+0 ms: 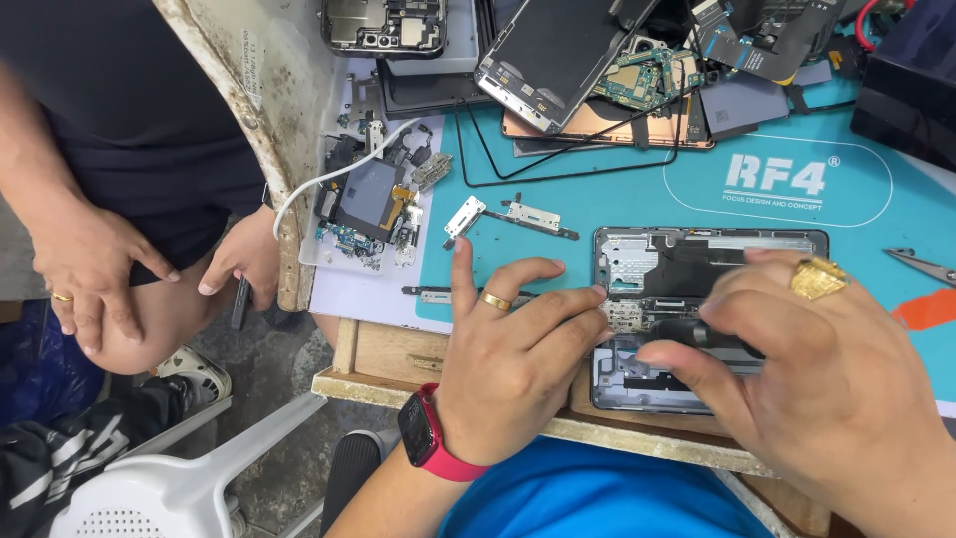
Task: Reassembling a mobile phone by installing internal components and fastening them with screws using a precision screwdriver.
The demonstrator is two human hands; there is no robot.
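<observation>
Head view. An opened phone chassis (697, 264), back cover off, lies flat on the teal work mat (896, 234) at the near edge of the wooden bench (383, 359). The left hand (513, 354) rests on the chassis's left edge, fingertips pressed against the frame, fingers curled and steadying it; a gold ring sits on one finger and a red-strapped smartwatch (426, 436) on the wrist. The right hand (827, 379) comes in from the right, fingers clenched around a dark tool (712, 334), apparently a screwdriver, whose tip meets the middle of the chassis; a large gold ring (819, 278) shows on this hand.

Just beyond the left hand, small metal brackets (518, 216) lie loose on the mat. A tray of removed parts (370, 214) with a white cable (334, 177) across it sits to the left. Further back: a pile of dismantled phones and circuit boards (597, 70). Metal tweezers (921, 264) lie at the right edge.

At left, another person stands by, one hand on a knee (95, 274), the other (244, 259) holding a thin dark object near the bench edge.
</observation>
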